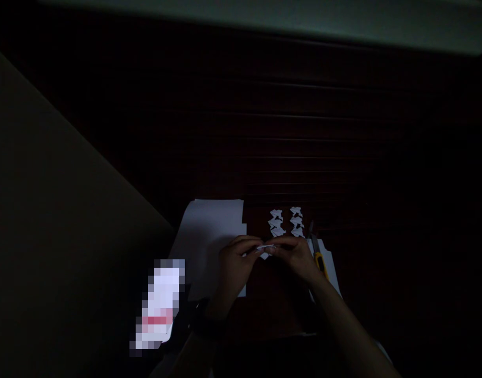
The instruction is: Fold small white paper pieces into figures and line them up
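Between my two hands is a small piece of folded white paper (266, 246), pinched from both sides above the dark table. My left hand (237, 262) grips its left end with thumb and fingers, and a dark band circles that wrist. On the opposite end, my right hand (298, 257) is closed with the thumb against the paper. Just beyond the hands lie several small folded paper shapes in two columns, a left column (276, 223) and a right column (296, 221). Finer folds of the held piece are too dim to make out.
White paper sheets (213, 226) lie on the left of the table. A yellow utility knife (320, 262) with its blade out rests on more paper (332, 268) at the right. A lit, pixelated screen (162, 299) stands at lower left, near a wall (67, 210).
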Available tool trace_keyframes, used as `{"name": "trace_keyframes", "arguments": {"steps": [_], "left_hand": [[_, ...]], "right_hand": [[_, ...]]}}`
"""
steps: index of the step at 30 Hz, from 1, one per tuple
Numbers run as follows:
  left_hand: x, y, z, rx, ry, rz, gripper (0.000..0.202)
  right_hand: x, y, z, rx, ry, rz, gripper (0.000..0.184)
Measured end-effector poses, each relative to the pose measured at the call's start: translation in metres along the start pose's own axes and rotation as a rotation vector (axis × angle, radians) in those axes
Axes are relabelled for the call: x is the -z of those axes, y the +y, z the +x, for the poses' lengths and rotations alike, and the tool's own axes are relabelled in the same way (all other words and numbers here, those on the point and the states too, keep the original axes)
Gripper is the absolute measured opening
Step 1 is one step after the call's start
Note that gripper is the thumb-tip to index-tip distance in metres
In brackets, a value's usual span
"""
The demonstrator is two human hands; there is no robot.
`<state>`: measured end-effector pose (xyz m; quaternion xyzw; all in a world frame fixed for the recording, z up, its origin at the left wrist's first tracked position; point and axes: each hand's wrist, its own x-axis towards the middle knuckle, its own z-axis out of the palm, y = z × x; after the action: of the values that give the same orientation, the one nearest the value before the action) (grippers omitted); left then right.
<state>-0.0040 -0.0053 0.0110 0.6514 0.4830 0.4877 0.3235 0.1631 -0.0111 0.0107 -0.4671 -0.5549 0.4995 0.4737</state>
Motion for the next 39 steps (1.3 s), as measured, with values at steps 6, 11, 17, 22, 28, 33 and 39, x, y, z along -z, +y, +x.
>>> {"name": "trace_keyframes", "arguments": {"steps": [6, 11, 17, 22, 28, 33, 39], "left_hand": [[-0.002, -0.007, -0.004, 0.025, -0.034, 0.205, 0.016], [-0.006, -0.011, -0.008, 0.178, -0.048, 0.083, 0.019], [-0.008, -0.010, -0.009, 0.236, -0.054, 0.001, 0.021], [-0.005, -0.004, -0.008, 0.161, 0.045, 0.074, 0.025], [-0.003, -0.003, -0.009, 0.129, 0.035, 0.099, 0.027], [-0.004, -0.006, -0.010, 0.113, -0.009, 0.057, 0.025], [-0.001, -0.002, -0.006, 0.008, 0.025, 0.162, 0.020]], "right_hand": [[-0.001, -0.003, 0.002, 0.118, -0.042, -0.017, 0.010], [-0.001, -0.002, 0.002, 0.117, -0.035, -0.022, 0.012], [0.000, 0.000, 0.002, 0.123, -0.019, -0.042, 0.016], [-0.002, 0.000, -0.001, 0.139, 0.085, -0.143, 0.027], [-0.004, -0.006, -0.005, 0.052, -0.055, -0.099, 0.036], [0.001, -0.004, -0.006, -0.016, -0.077, -0.039, 0.033], [0.009, -0.009, -0.005, 0.076, -0.018, -0.039, 0.025]]}}
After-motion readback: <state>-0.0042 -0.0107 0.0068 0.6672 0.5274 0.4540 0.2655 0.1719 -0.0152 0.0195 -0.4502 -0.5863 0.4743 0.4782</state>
